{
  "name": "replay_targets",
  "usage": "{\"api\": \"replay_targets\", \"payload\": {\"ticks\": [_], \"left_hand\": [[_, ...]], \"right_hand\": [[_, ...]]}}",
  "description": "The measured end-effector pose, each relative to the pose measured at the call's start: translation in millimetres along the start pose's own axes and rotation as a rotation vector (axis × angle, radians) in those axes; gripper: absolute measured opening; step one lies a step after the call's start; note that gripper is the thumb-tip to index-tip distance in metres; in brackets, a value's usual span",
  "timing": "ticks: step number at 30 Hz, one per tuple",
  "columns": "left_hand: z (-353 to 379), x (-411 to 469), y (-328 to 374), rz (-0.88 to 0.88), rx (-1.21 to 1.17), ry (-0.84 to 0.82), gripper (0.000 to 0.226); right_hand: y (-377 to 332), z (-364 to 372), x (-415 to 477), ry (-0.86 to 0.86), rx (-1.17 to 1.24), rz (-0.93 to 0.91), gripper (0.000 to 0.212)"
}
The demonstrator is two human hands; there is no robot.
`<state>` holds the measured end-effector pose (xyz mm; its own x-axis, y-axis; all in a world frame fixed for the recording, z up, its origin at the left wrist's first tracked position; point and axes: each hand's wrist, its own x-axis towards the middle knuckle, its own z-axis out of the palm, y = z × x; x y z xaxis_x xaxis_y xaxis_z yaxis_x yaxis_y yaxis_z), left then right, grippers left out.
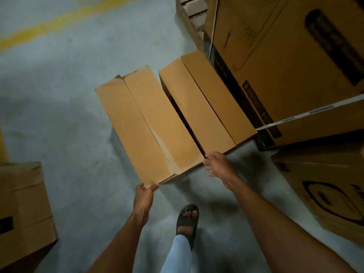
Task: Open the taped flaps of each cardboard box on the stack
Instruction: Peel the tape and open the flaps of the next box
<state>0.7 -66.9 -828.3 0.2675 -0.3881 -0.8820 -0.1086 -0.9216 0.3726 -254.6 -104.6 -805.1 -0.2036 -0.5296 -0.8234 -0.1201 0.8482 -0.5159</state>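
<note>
Cardboard box (169,115) gapes down its middle; left hand (144,196) pinches the left flap (136,131), right hand (217,167) hovers loosely spread; other boxes (295,75) look shut.

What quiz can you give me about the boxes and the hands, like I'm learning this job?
1. True or false: the left hand pinches the near corner of the left plain brown cardboard box.
2. What colour is the painted line on the grey concrete floor? A red, B yellow, C white.
3. Fill in: the right hand is by the near end of the dark ___ between that box and the right plain brown cardboard box.

Key: 1 true; 2 B; 3 gap.
</note>
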Motion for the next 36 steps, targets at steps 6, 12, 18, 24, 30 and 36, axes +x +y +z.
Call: {"api": "replay_targets", "payload": {"ticks": [6, 12, 18, 24, 30, 36], "left_hand": [[17.0, 89.4, -32.3, -0.134, -0.188, 0.001, 0.086], [9.0, 88.0, -24.8, -0.126, -0.371, 0.015, 0.070], [-43.2, 42.7, 65.4, 0.271, -0.329, 0.167, 0.073], [-94.2, -43.7, 133.5, 0.358, -0.325, 0.210, 0.097], [-118.4, -199.8, 147.5, 0.467, -0.342, 0.307, 0.052], [-130.1, -402.8, 109.2, 0.636, -0.365, 0.286, 0.057]], "right_hand": [[26.6, 33.9, 105.0, -0.011, -0.148, 0.036, 0.045], [19.7, 43.6, 104.0, 0.007, -0.247, 0.009, 0.073], [-82.2, 42.7, 46.3, 0.096, -0.054, -0.229, 0.072], [-155.4, 30.3, -49.5, 0.088, -0.001, -0.285, 0.065], [-185.4, -22.8, -212.0, 0.155, 0.032, -0.349, 0.067], [-177.8, -100.2, -408.5, 0.227, -0.004, -0.522, 0.050]]}}
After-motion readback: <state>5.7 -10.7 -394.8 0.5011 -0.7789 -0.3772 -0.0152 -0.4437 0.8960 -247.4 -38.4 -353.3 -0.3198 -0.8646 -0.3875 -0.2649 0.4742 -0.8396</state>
